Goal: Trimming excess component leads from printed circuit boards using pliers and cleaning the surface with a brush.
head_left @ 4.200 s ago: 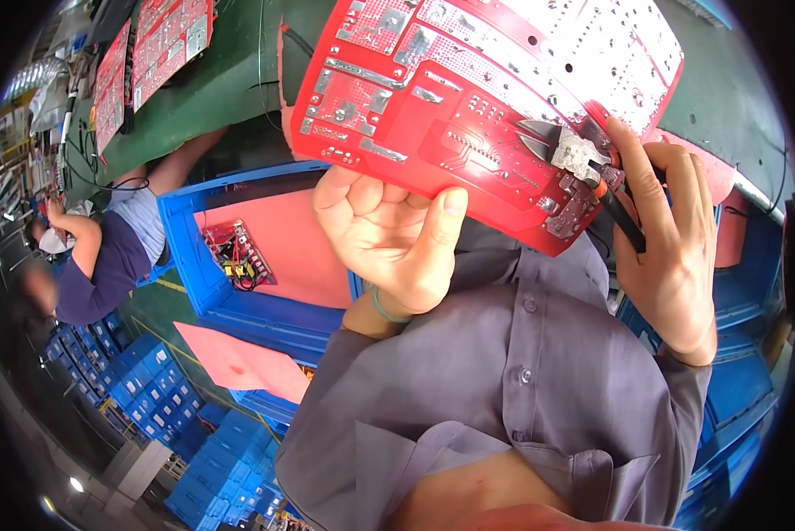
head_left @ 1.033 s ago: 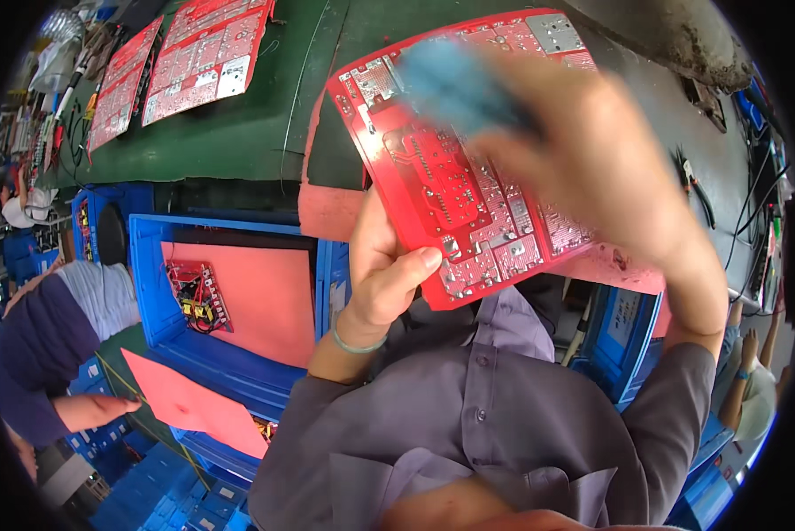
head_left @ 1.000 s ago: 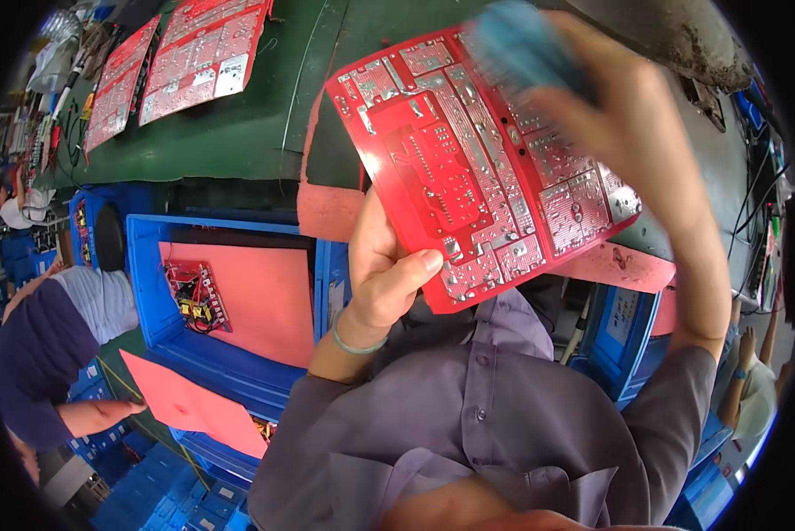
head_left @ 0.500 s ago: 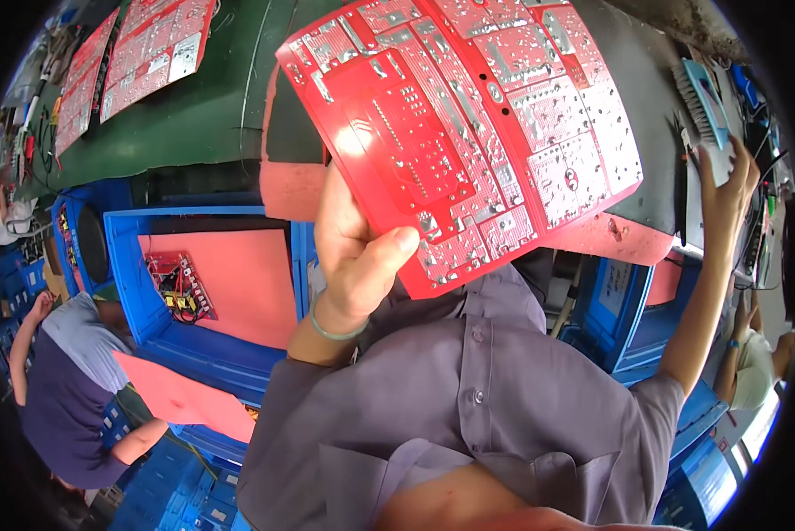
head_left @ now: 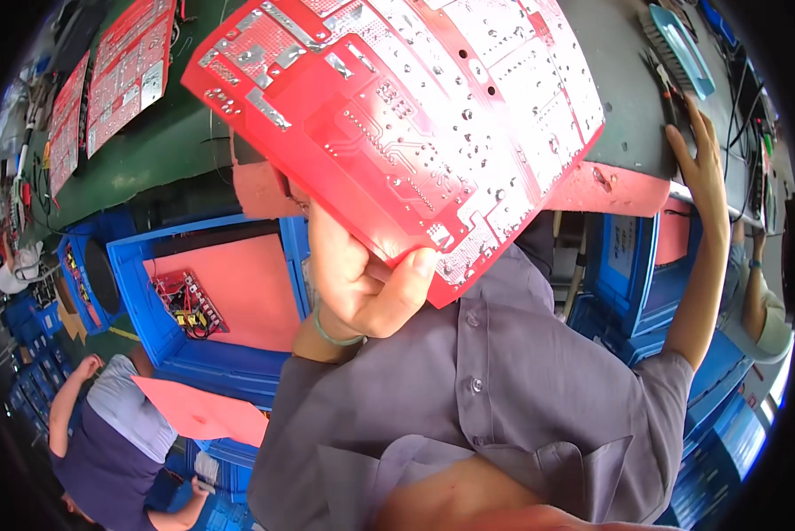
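Note:
My left hand (head_left: 366,274) grips a large red circuit board (head_left: 406,168) by its lower edge, thumb on the face toward me. Silvery solder joints and traces cover that face, and bright glare washes out part of it. The board is held tilted above the bench edge. Over at the right, my right hand (head_left: 704,164) reaches onto the bench with its fingers stretched and apart. Its fingertips are at the handles of a pair of cutters (head_left: 666,84) lying there; whether they touch is unclear. A blue-backed brush (head_left: 681,49) lies just beyond the cutters.
More red boards (head_left: 132,75) lie on the green bench mat (head_left: 194,115) at left. Below, a blue crate (head_left: 141,292) holds pink foam (head_left: 256,288) and a populated board (head_left: 188,303). Another blue crate (head_left: 619,265) stands at right. A co-worker (head_left: 119,434) is at lower left, another (head_left: 756,319) at far right.
The circuit board has moved left and up in view, with more glare on it. My right hand has come closer to the cutters. The view has shifted, and the left co-worker's arms have moved.

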`<state>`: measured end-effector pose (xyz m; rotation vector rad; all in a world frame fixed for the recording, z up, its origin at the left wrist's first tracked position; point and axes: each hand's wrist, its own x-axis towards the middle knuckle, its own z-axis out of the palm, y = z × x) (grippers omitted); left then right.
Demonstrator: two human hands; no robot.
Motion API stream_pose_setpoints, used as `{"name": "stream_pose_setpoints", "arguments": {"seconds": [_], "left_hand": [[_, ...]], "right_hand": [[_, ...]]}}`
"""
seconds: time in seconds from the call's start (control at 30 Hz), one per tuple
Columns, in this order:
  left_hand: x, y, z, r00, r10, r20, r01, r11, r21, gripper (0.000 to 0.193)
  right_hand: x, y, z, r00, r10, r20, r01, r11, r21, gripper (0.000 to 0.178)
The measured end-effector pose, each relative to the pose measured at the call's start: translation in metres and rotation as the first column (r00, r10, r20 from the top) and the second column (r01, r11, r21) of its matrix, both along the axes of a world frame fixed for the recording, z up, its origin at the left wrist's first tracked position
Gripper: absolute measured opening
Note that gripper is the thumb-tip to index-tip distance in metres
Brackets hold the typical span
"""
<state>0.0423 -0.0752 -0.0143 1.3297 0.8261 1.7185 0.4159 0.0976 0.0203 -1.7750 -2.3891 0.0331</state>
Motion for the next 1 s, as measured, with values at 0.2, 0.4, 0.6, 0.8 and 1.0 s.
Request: {"name": "stream_pose_setpoints", "arguments": {"seconds": [0.2, 0.4, 0.6, 0.8, 1.0], "left_hand": [[0.006, -0.004, 0.006, 0.983, -0.029, -0.179, 0.031, 0.999, 0.009, 0.076], [0.003, 0.000, 0.010, 0.990, -0.086, -0.108, 0.091, 0.995, 0.041, 0.076], [0.009, -0.008, 0.018, 0.945, -0.069, -0.319, 0.045, 0.996, -0.081, 0.076], [0.016, -0.002, 0.008, 0.961, 0.086, -0.263, -0.071, 0.995, 0.065, 0.066], [0.013, -0.005, 0.014, 0.887, 0.116, -0.447, -0.091, 0.993, 0.076, 0.062]], "right_hand": [[-0.007, -0.021, 0.003, 0.981, -0.054, 0.187, 0.044, 0.998, 0.054, 0.044], [-0.011, -0.046, 0.019, 1.000, -0.024, -0.004, 0.024, 0.998, 0.059, 0.038], [-0.056, -0.085, 0.014, 0.855, 0.012, -0.519, -0.047, 0.997, -0.053, 0.044], [-0.113, -0.120, 0.030, 0.936, 0.164, -0.313, -0.200, 0.976, -0.087, 0.048], [-0.127, -0.129, 0.024, 0.939, 0.166, -0.302, -0.205, 0.973, -0.103, 0.053]]}}
